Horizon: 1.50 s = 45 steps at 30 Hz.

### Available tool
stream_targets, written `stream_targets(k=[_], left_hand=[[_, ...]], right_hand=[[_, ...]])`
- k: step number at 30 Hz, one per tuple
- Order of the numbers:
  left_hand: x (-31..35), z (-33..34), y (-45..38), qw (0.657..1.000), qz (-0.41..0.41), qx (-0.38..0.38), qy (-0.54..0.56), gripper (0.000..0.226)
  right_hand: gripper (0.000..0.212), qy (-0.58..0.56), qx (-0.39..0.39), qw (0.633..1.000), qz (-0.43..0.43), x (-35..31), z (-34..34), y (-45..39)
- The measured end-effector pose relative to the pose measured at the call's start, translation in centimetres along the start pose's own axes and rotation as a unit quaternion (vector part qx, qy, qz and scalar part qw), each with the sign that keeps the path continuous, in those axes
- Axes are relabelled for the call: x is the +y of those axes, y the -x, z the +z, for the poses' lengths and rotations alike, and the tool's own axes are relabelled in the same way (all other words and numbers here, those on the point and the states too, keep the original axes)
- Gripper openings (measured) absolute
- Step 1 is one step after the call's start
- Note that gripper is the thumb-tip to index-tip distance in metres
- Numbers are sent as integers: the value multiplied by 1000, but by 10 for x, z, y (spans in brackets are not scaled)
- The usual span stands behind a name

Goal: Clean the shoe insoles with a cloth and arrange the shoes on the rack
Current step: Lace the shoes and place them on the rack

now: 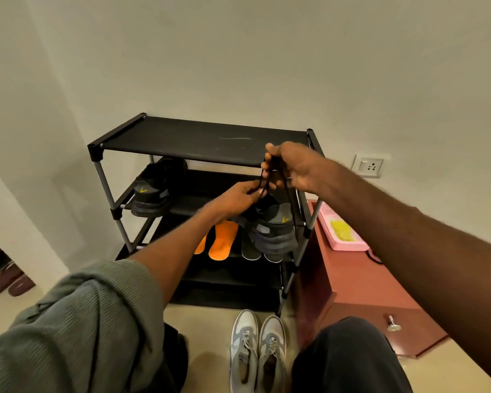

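Note:
A black shoe rack (204,140) stands against the wall. One black shoe (153,191) sits at the left of its second shelf. A matching black shoe (275,228) is at the right of that shelf, its dark laces (262,180) pulled upward. My right hand (292,165) pinches the laces above the shoe. My left hand (238,195) pinches them lower down. Two orange insoles (223,241) and two pale insoles (250,249) lie on the third shelf. A grey and white pair of sneakers (258,350) stands on the floor before the rack.
A reddish-brown low cabinet (360,285) with a metal knob is right of the rack; a pink box (339,231) lies on it. A wall socket (369,165) is behind. Maroon slippers (7,282) lie at the far left. My knees fill the lower foreground.

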<state>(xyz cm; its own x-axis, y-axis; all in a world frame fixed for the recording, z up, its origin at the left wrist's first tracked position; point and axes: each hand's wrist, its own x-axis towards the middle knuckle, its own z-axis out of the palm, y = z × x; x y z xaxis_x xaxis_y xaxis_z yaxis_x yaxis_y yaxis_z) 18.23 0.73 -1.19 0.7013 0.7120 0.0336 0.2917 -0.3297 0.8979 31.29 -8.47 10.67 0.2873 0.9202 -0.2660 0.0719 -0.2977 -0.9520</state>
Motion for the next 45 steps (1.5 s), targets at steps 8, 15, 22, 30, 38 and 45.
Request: stream_targets(k=[8,15,22,30,38,45], left_hand=[[6,11,-9,986,28,49,-154,20],[10,11,-6,981,-8,67,-183,21],[4,19,-4,978,-15,100,-181,28],[-3,13,-15,982,-42,103,-153,21],[5,10,-20,981,-1,114,-160,25],[-1,5,-26,986,17,96,-133,17]], right_hand=[[24,-55,-20,995,-85,-48,-24,32],[24,-49,18,985,-165,-116,-35,68],[29,-76,103,977,-169,-123,-23,75],[29,-145,139,935,-293,-110,-6,76],[24,-15,122,928,-352,-67,-4,67],[10,102,94,941,-310,5,-3,34]])
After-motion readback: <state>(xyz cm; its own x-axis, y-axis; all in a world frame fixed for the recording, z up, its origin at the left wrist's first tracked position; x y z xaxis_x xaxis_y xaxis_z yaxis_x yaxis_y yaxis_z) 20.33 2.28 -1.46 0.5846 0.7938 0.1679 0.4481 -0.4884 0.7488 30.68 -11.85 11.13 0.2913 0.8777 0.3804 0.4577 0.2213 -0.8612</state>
